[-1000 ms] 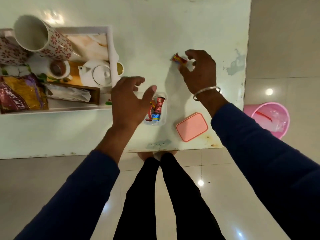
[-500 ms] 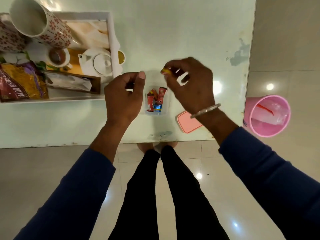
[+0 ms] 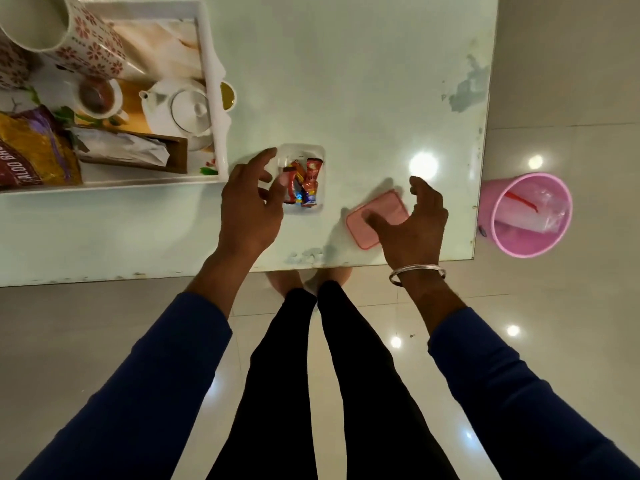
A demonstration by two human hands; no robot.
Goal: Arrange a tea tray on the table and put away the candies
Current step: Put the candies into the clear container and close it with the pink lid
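Observation:
A small clear box (image 3: 317, 150) sits on the pale table (image 3: 346, 81) and holds several wrapped candies (image 3: 310, 183). My left hand (image 3: 251, 206) is at the box's left side, fingers apart, thumb and forefinger at its edge. The box's pink lid (image 3: 391, 207) lies flat to the right, near the table's front edge. My right hand (image 3: 412, 226) hovers spread over the lid, fingers apart, partly covering it. The white tea tray (image 3: 218, 109) stands at the left with a white teapot (image 3: 180, 109), a small cup (image 3: 97, 97), a floral mug (image 3: 79, 36) and a snack packet (image 3: 31, 154).
A wooden holder with sachets (image 3: 135, 150) lies in the tray. A pink bin (image 3: 530, 213) with plastic in it stands on the floor right of the table. A worn patch (image 3: 467, 88) marks the table's right side. My legs stand below the front edge.
My right hand carried the loose candy from the table to the box, dropped it in, then moved right and down over the pink lid. My left hand stayed at the box.

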